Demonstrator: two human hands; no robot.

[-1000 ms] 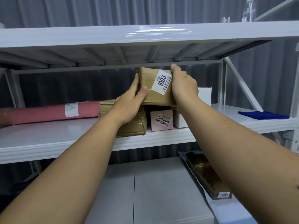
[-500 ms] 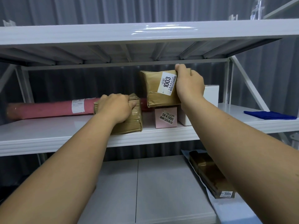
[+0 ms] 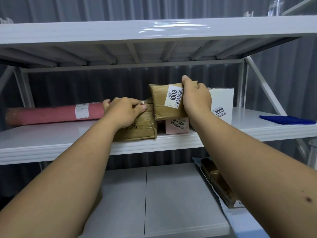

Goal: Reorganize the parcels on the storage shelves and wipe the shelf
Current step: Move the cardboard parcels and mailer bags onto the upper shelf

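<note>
From the head camera, we see our right hand (image 3: 197, 98) clamped on the right end of the brown 1003 parcel (image 3: 167, 102), thumb over its top edge. The parcel sits tilted on the pink box (image 3: 176, 125), which is directly under the grip; the white 3008 box (image 3: 221, 103) lies just right of it. Our left hand (image 3: 124, 112) curls over the top of the taped brown parcel (image 3: 139, 127), touching the 1003 parcel's left side. The pink roll (image 3: 51, 114), long axis along the middle shelf (image 3: 51, 145), runs leftward. We judge the left hand nearer it. The blue cloth (image 3: 286, 119) waits far right
</note>
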